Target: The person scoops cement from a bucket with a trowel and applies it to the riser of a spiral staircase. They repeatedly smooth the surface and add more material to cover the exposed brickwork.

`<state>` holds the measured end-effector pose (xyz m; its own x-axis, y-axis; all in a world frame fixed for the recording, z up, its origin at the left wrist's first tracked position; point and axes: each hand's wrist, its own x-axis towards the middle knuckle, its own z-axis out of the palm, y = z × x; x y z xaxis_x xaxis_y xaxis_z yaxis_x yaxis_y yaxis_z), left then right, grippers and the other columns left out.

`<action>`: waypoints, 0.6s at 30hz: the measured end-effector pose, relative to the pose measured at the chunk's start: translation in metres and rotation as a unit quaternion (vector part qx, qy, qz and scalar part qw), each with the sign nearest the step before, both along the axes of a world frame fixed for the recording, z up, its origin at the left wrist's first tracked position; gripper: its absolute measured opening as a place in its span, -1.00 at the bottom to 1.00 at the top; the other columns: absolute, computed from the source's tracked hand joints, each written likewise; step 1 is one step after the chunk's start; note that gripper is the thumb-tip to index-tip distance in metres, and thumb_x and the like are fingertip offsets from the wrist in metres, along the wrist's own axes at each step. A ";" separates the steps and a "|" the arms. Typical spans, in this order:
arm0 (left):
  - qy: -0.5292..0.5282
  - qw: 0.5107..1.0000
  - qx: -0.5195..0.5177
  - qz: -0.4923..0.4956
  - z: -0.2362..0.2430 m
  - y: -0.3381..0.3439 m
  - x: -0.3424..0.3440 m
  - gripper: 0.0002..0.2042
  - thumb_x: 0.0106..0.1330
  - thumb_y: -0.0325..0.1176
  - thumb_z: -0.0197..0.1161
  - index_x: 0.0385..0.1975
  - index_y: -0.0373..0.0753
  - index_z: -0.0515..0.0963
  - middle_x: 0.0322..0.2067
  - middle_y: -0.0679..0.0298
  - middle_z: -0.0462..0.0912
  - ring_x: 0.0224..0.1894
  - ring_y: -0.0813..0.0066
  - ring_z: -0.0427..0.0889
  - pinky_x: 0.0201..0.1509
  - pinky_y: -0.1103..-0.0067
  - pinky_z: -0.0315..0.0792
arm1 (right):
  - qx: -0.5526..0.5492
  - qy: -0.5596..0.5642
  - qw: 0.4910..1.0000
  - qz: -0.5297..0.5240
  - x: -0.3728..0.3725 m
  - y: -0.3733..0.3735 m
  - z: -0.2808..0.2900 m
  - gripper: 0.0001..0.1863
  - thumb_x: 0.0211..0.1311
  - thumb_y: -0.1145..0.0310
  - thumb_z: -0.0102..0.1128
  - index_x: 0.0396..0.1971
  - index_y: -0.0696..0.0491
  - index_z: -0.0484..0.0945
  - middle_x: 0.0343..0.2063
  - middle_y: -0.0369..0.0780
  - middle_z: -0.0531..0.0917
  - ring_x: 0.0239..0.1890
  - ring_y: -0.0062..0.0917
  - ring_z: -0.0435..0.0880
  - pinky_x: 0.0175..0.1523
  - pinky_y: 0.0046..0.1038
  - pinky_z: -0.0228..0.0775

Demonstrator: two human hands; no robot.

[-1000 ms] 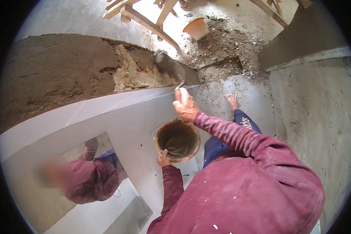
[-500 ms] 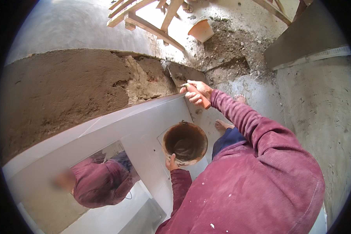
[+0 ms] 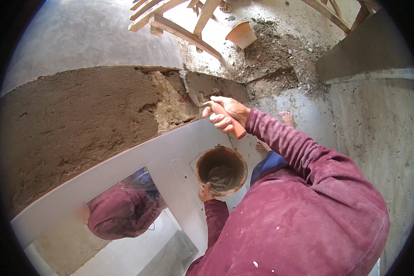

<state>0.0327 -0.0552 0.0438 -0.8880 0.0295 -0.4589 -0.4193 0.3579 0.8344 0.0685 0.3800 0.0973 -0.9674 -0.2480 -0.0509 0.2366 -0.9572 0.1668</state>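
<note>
My right hand (image 3: 226, 115) is closed on a trowel (image 3: 231, 123) with an orange handle; its metal blade is up against the rough strip of mortar on the wall (image 3: 83, 115), near a patch of crumbly pale exposed material (image 3: 166, 99). My left hand (image 3: 205, 193) grips the near rim of a dirty bucket (image 3: 230, 161) that has wet grey mortar inside. The bucket is held just below the white panelled surface's upper edge, right of a mirror-like panel (image 3: 124, 207) showing a maroon-sleeved reflection.
Wooden frames (image 3: 179, 32) stand at the top, with an orange-white bucket (image 3: 241, 34) beside rubble (image 3: 280, 55). A dark wall section (image 3: 363, 46) is at upper right and a concrete surface (image 3: 372, 138) at right. My bare feet (image 3: 286, 117) are below the rubble.
My right hand has turned the trowel so its handle points down-right, with the blade on the mortar. The bucket and my left hand appear shifted slightly right, along with the whole view.
</note>
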 end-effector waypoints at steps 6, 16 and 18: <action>0.012 0.999 0.030 0.035 0.004 0.023 0.003 -0.65 0.06 -0.45 0.29 -0.12 -0.39 0.49 -0.20 0.16 0.59 -0.24 0.38 0.60 -0.13 0.48 0.49 | 0.110 -0.028 0.994 -0.005 -0.015 0.010 0.067 -0.47 0.38 -0.07 -0.36 -0.34 0.12 0.39 -0.66 -0.40 0.27 -0.75 -0.72 0.22 -0.67 -0.54 0.22; 0.022 0.999 0.028 0.023 -0.005 0.037 0.005 -0.62 0.06 -0.46 0.30 -0.09 -0.40 0.48 -0.22 0.18 0.59 -0.26 0.38 0.60 -0.15 0.50 0.50 | 0.218 0.089 0.972 0.019 0.074 -0.026 0.111 -0.42 0.41 -0.16 -0.35 -0.26 0.13 0.38 -0.76 -0.35 0.28 -0.81 -0.65 0.29 -0.77 -0.56 0.25; 0.018 0.999 0.023 0.021 -0.001 0.042 0.005 -0.61 0.05 -0.46 0.30 -0.08 -0.40 0.47 -0.20 0.17 0.59 -0.25 0.37 0.60 -0.14 0.49 0.49 | 0.123 0.029 0.992 0.009 0.084 -0.025 0.082 -0.42 0.41 -0.16 -0.37 -0.26 0.12 0.37 -0.74 -0.38 0.27 -0.79 -0.66 0.28 -0.75 -0.55 0.28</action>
<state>0.0374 -0.0133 0.0430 -0.9045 0.0121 -0.4264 -0.4034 0.3006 0.8642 0.1523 0.3548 0.1789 -0.9660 -0.2523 -0.0567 0.2565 -0.9627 -0.0863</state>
